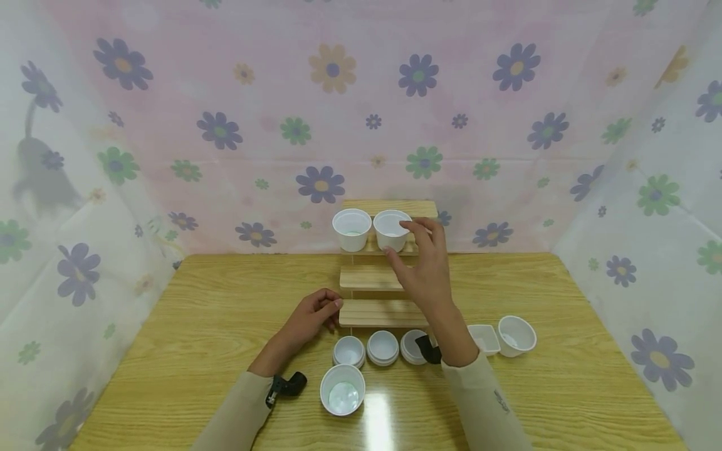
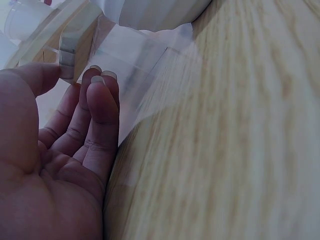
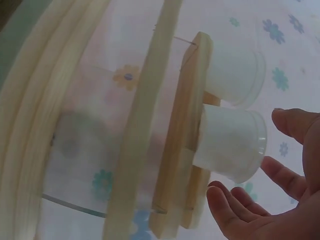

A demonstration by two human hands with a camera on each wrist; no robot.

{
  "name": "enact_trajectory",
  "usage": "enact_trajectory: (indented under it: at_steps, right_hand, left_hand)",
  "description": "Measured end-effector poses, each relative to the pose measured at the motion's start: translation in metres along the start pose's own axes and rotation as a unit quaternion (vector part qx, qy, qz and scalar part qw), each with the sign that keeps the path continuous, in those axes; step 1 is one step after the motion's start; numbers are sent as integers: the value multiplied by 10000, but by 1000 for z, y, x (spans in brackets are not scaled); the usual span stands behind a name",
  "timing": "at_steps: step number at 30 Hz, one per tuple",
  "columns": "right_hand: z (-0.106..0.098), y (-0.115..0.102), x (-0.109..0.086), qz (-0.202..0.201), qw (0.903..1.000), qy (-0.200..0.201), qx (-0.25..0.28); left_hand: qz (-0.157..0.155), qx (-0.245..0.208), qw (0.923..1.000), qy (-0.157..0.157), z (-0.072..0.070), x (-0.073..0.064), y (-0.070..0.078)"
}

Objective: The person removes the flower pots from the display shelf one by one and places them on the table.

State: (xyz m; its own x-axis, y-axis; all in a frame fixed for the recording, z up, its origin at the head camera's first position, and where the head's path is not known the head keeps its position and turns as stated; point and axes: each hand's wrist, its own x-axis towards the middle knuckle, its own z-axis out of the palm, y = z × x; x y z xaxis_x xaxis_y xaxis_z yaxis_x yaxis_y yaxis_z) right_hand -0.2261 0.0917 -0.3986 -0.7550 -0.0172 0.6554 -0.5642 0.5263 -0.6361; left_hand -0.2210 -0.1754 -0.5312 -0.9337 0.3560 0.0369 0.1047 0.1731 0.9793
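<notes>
A tiered wooden shelf stand (image 1: 386, 310) rises toward the back wall, its boards joined by clear side panels. My left hand (image 1: 317, 311) grips the left end of its lowest board, with the thumb (image 2: 47, 75) on the board's end and the fingers curled beside the clear panel. On an upper board stand two white plastic cups: a left cup (image 1: 352, 235) and a right cup (image 3: 231, 142). My right hand (image 1: 425, 266) is around the right cup, fingers spread; in the right wrist view a gap shows between its thumb (image 3: 290, 122) and the cup.
Three small white bowls, left (image 1: 348, 352), middle (image 1: 383, 349) and right (image 1: 413, 347), line the stand's front. Another white cup (image 1: 342, 389) stands nearer. Right of the right forearm are a square white container (image 1: 485, 339) and a round white cup (image 1: 516, 336) on the wooden table (image 1: 225, 313).
</notes>
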Motion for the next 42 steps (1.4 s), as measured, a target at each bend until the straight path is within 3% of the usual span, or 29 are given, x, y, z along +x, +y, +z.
enact_trajectory:
  at_steps: [9,22,42]
  right_hand:
    - [5,11,-1,186,9998,79,69]
    - [9,18,1,143,9994,153,279]
    - [0,10,-3,36,9989,206,408]
  left_hand:
    - [-3,-14,10000,-8,0,-1,-1]
    - [9,-6,10000,18,0,-1,-1]
    - [22,44,10000,18,1,0,1]
